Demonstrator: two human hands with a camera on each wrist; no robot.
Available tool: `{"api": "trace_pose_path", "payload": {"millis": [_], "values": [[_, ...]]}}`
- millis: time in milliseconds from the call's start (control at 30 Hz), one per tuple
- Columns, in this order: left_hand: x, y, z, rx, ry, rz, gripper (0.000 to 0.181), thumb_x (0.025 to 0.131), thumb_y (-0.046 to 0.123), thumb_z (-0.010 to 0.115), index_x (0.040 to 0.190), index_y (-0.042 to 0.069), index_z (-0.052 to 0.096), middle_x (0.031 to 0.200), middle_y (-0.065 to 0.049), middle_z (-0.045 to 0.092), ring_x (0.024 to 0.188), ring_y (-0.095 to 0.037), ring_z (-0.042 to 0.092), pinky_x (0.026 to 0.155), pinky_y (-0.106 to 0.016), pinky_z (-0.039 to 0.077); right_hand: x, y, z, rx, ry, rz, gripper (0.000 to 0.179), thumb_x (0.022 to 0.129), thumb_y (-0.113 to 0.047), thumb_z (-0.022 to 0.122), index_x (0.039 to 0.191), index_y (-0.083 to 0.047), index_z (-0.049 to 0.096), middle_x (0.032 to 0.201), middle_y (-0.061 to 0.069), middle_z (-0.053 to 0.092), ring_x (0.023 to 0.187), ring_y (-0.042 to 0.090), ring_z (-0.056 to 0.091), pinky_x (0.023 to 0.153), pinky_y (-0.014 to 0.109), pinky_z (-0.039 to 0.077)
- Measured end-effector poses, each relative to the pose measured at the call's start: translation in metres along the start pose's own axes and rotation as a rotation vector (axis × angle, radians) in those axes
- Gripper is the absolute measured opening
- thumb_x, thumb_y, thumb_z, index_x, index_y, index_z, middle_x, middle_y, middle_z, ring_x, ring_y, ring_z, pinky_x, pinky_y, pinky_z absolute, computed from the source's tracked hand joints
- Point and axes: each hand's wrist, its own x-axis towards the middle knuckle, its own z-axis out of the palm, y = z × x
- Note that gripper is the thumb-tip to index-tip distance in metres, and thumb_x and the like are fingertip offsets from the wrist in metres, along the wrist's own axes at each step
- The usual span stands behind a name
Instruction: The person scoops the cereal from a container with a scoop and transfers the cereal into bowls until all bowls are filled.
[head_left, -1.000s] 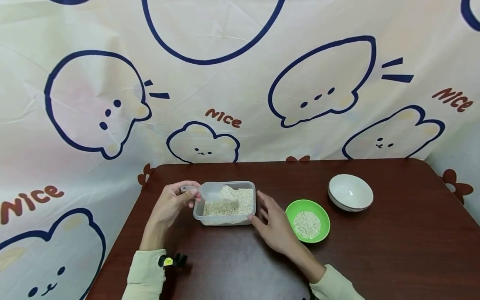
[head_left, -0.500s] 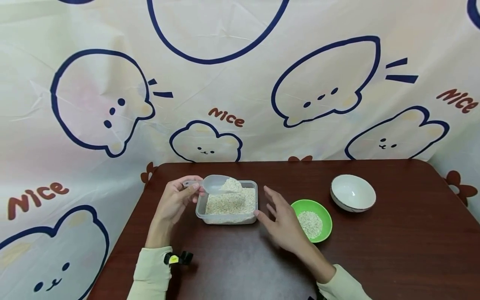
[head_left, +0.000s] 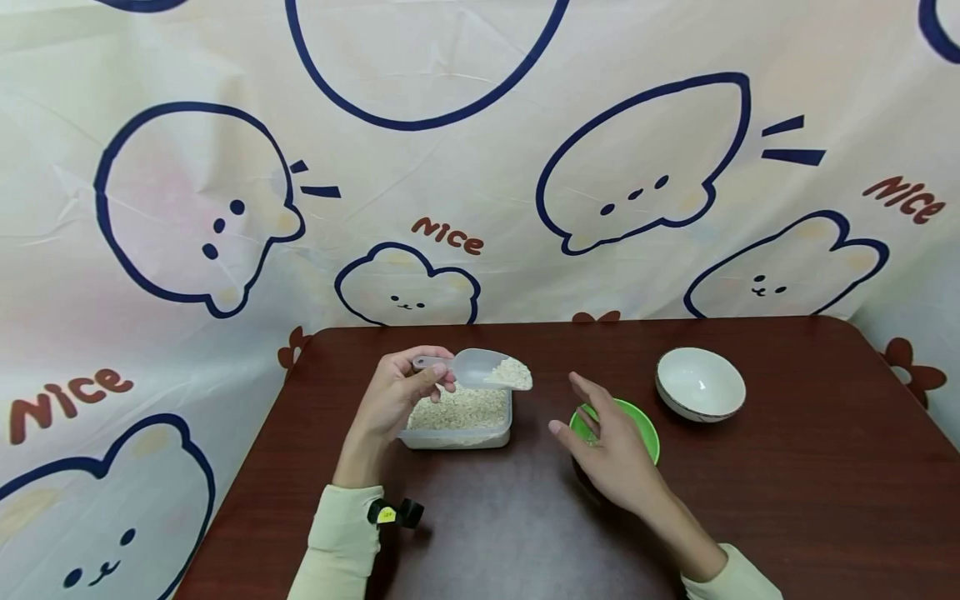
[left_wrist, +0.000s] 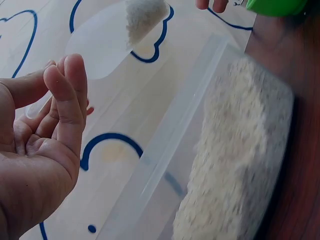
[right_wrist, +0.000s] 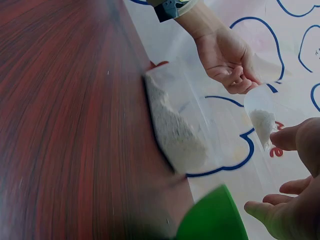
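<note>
A translucent plastic scoop [head_left: 476,367] carries a heap of pale flakes [head_left: 512,373] that look like oats. Its handle is pinched between the thumb and fingers of my left hand [head_left: 393,396], above the box. Below it stands a clear plastic box [head_left: 457,439] filled with the same flakes [left_wrist: 225,155]. My right hand [head_left: 618,454], fingers spread and holding nothing, hovers over the green bowl [head_left: 647,425] and hides most of its inside. In the right wrist view the green bowl [right_wrist: 212,217] shows at the bottom, just below the right fingers.
A white bowl [head_left: 701,385] with a dark rim stands right of the green bowl, near the back of the brown table [head_left: 810,467]. A cloth [head_left: 510,283] printed with cartoon figures hangs behind the table. A black camera [head_left: 397,512] sits at the left wrist.
My left hand has lifted the loaded scoop out of the box and moved it right. My right hand has left the box's right side and moved right, over the green bowl.
</note>
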Motion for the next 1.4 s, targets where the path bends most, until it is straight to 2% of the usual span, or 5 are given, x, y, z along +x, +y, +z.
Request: {"api": "trace_pose_path", "payload": {"millis": [367, 733, 967, 1133, 1400], "values": [[0.015, -0.008, 0.036, 0.022, -0.074, -0.033, 0.018, 0.106, 0.002, 0.062, 0.118, -0.010, 0.067, 0.086, 0.001, 0.077, 0.079, -0.012, 0.075, 0.064, -0.023, 0.056, -0.021, 0.018, -0.034, -0.062, 0.093, -0.039, 0.068, 0.099, -0.013, 0.079, 0.158, -0.004, 0.048, 0.160, 0.018, 0.053, 0.144, 0.037, 0.057, 0.108, 0.038, 0.053], [0.026, -0.016, 0.071, 0.051, -0.173, -0.042, 0.022, 0.106, 0.003, 0.063, 0.121, -0.012, 0.068, 0.088, 0.000, 0.079, 0.078, -0.010, 0.075, 0.066, -0.024, 0.057, -0.038, 0.030, -0.057, -0.159, 0.148, -0.009, 0.069, 0.100, -0.021, 0.078, 0.160, -0.007, 0.047, 0.164, 0.019, 0.049, 0.149, 0.039, 0.050, 0.104, -0.002, 0.035], [0.032, -0.021, 0.089, 0.108, -0.215, -0.049, 0.019, 0.105, 0.000, 0.063, 0.119, -0.010, 0.070, 0.086, 0.003, 0.079, 0.078, -0.009, 0.075, 0.065, -0.024, 0.057, -0.046, 0.043, -0.061, -0.166, 0.142, 0.010, 0.069, 0.099, -0.019, 0.079, 0.159, -0.004, 0.047, 0.162, 0.020, 0.050, 0.144, 0.038, 0.053, 0.103, 0.000, 0.039], [0.032, -0.023, 0.094, 0.161, -0.232, -0.076, 0.018, 0.104, 0.002, 0.065, 0.119, -0.007, 0.072, 0.083, 0.003, 0.078, 0.076, -0.008, 0.074, 0.067, -0.026, 0.058, -0.048, 0.049, -0.058, -0.140, 0.095, 0.048, 0.074, 0.098, -0.021, 0.081, 0.159, -0.001, 0.044, 0.164, 0.022, 0.047, 0.148, 0.039, 0.051, 0.108, 0.030, 0.051], [0.032, -0.021, 0.102, 0.257, -0.253, -0.098, 0.017, 0.105, 0.005, 0.067, 0.117, -0.005, 0.072, 0.089, -0.020, 0.079, 0.077, -0.019, 0.075, 0.069, -0.029, 0.060, -0.052, 0.055, -0.056, -0.110, 0.030, 0.106, 0.089, 0.094, -0.029, 0.086, 0.161, 0.003, 0.038, 0.166, 0.024, 0.042, 0.152, 0.041, 0.046, 0.107, 0.044, 0.052]]}}
